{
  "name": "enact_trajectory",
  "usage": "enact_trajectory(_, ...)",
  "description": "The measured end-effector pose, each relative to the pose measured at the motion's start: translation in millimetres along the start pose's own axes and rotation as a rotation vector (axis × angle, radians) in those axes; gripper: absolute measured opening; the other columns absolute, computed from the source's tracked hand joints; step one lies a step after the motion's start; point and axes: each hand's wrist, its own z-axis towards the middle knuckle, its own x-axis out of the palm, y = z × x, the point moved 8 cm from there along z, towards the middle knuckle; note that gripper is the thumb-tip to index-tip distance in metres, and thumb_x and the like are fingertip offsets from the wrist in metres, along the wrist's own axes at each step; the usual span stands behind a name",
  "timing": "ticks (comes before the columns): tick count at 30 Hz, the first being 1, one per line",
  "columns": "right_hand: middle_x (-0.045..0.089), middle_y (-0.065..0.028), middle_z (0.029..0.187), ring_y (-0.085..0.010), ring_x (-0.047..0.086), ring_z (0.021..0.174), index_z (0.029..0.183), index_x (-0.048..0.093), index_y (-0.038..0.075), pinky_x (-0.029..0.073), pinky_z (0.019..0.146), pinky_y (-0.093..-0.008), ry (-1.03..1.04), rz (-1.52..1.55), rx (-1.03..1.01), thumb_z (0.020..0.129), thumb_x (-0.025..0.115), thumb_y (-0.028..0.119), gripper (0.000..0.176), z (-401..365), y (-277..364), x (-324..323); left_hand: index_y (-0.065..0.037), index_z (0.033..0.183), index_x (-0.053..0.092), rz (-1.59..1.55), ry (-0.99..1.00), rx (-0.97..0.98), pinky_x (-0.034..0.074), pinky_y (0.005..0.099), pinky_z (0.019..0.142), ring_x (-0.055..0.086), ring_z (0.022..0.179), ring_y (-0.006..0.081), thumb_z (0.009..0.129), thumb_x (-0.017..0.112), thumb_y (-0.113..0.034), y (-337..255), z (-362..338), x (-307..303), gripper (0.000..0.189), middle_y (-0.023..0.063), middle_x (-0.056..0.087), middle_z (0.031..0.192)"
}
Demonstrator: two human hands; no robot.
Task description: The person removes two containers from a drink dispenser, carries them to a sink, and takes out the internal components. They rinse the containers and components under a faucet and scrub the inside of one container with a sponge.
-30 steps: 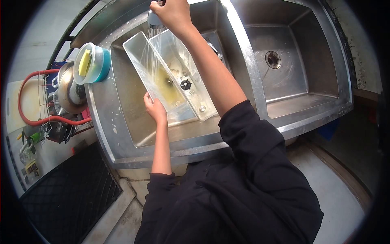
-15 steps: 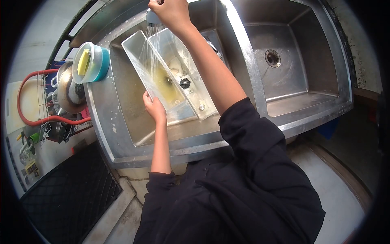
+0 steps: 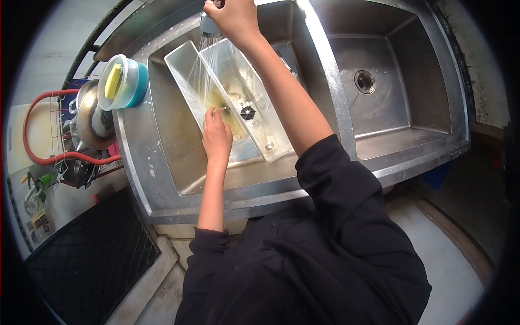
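Two long translucent bins lie side by side in the left sink basin. My right hand point(image 3: 234, 20) is closed round a spray head point(image 3: 210, 27) above them, and water streams down into the left bin point(image 3: 188, 81). Yellowish water pools in that bin. Inside it, over the pool, is my left hand point(image 3: 218, 132), fingers bent and partly apart near a small dark fitting; whether it touches the fitting is unclear. The right bin point(image 3: 260, 103) has a black star-shaped part point(image 3: 247, 112) and a small round knob point(image 3: 269, 145) in it.
A clear tub point(image 3: 130, 86) with a yellow sponge point(image 3: 112, 81) stands on the left sink rim. Beyond it are a metal pan point(image 3: 93, 119) and a red-edged dish rack point(image 3: 35, 154). The right basin point(image 3: 374, 116) has a round drain point(image 3: 364, 82).
My left hand has let go of the left bin's near side wall and moved up and inward, over the yellowish water. My right hand and the spray head have shifted slightly right.
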Motion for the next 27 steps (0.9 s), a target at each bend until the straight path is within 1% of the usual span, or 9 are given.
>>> enact_trajectory(2, 0.057, -0.0222, 0.075, -0.0383, 0.059, 0.074, 0.078, 0.055, -0.003, 0.047, 0.068, -0.0441, -0.012, -0.029, -0.011, 0.074, 0.061, 0.019, 0.023, 1, -1, 0, 0.005, 0.125, 0.036, -0.069, 0.007, -0.142, 0.031, 0.0361, 0.101, 0.035, 0.122, 0.0392, 0.075, 0.051, -0.003, 10, 9, 7, 0.053, 0.0274, 0.036, 0.130)
enact_trajectory(6, 0.058, -0.0217, 0.075, -0.0375, 0.059, 0.073, 0.080, 0.055, -0.002, 0.047, 0.068, -0.0437, 0.025, -0.030, 0.006, 0.075, 0.061, 0.020, 0.024, 0, -1, -2, 0.006, 0.132, 0.026, -0.391, 0.148, -0.375, 0.025, 0.0410, 0.105, 0.027, 0.128, 0.0381, 0.078, 0.055, -0.017, 87, 42, 103, 0.066, 0.0295, 0.027, 0.135)
enact_trajectory(8, 0.059, -0.0195, 0.071, -0.0360, 0.060, 0.071, 0.079, 0.054, -0.002, 0.048, 0.066, -0.0426, 0.060, -0.023, 0.048, 0.075, 0.062, 0.021, 0.025, -1, -1, -1, 0.004, 0.138, 0.008, -0.473, 0.242, -0.980, 0.018, 0.0467, 0.107, 0.017, 0.133, 0.0381, 0.076, 0.057, -0.032, 119, 26, 132, 0.087, 0.0303, 0.015, 0.141)
enact_trajectory(9, 0.059, -0.0195, 0.071, -0.0360, 0.060, 0.071, 0.079, 0.054, -0.002, 0.048, 0.066, -0.0426, 0.073, -0.020, 0.042, 0.075, 0.062, 0.021, 0.025, -1, -1, 0, 0.004, 0.138, 0.008, -0.481, 0.236, -0.991, 0.018, 0.0467, 0.107, 0.017, 0.133, 0.0381, 0.076, 0.057, -0.032, 116, 30, 134, 0.087, 0.0303, 0.015, 0.141)
enact_trajectory(11, 0.059, -0.0182, 0.068, -0.0353, 0.060, 0.069, 0.079, 0.054, -0.002, 0.047, 0.065, -0.0419, 0.057, -0.054, 0.046, 0.074, 0.062, 0.022, 0.025, 0, -1, 0, 0.001, 0.139, -0.006, -0.390, 0.220, -1.033, 0.012, 0.0498, 0.108, 0.009, 0.135, 0.0378, 0.072, 0.058, -0.039, 108, 37, 136, 0.101, 0.0285, 0.006, 0.144)
enact_trajectory(12, 0.060, -0.0180, 0.070, -0.0348, 0.060, 0.068, 0.078, 0.055, -0.002, 0.047, 0.064, -0.0412, 0.061, -0.054, 0.068, 0.074, 0.063, 0.023, 0.026, 0, -2, 0, 0.000, 0.139, -0.009, -0.414, 0.208, -1.153, 0.010, 0.0466, 0.109, 0.007, 0.136, 0.0365, 0.071, 0.060, -0.037, 109, 39, 142, 0.104, 0.0274, 0.004, 0.145)
enact_trajectory(17, 0.060, -0.0184, 0.069, -0.0337, 0.061, 0.067, 0.078, 0.056, -0.003, 0.047, 0.063, -0.0402, 0.076, -0.093, 0.083, 0.073, 0.064, 0.022, 0.027, 0, -5, 5, 0.000, 0.140, -0.003, -0.453, 0.311, -1.369, 0.015, 0.0449, 0.108, 0.011, 0.135, 0.0341, 0.067, 0.064, -0.041, 142, 48, 180, 0.108, 0.0224, 0.011, 0.144)
enact_trajectory(23, 0.060, -0.0192, 0.064, -0.0301, 0.061, 0.061, 0.075, 0.057, -0.005, 0.047, 0.059, -0.0372, 0.050, 0.004, 0.115, 0.074, 0.064, 0.022, 0.028, -1, -5, 5, 0.000, 0.140, -0.001, -0.600, 0.149, -1.412, 0.016, 0.0444, 0.108, 0.013, 0.134, 0.0335, 0.065, 0.065, -0.042, 127, 43, 162, 0.108, 0.0210, 0.014, 0.143)
enact_trajectory(27, 0.058, -0.0169, 0.060, -0.0230, 0.058, 0.055, 0.073, 0.057, -0.007, 0.045, 0.054, -0.0340, 0.084, -0.004, 0.122, 0.074, 0.063, 0.021, 0.029, 0, -5, 7, 0.000, 0.140, 0.000, -0.656, 0.084, -1.422, 0.017, 0.0442, 0.107, 0.014, 0.133, 0.0331, 0.065, 0.066, -0.042, 118, 35, 157, 0.109, 0.0201, 0.015, 0.143)
